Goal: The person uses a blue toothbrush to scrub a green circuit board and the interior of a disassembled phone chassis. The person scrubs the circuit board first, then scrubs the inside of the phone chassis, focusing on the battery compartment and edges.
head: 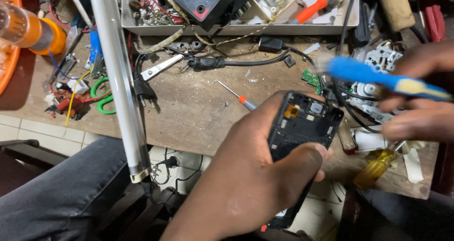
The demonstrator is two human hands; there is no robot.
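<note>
My left hand grips an opened black phone body with its back off, thumb pressed on its lower edge, held over the front edge of the wooden workbench. My right hand holds a blue and yellow toothbrush, blurred by motion, its bristle end just above the phone's upper right corner.
A white fluorescent tube leans across the bench at left. A small orange-tipped screwdriver, a black plug and cable, green scissors and a yellow-handled screwdriver lie about. A grey tray holds a multimeter.
</note>
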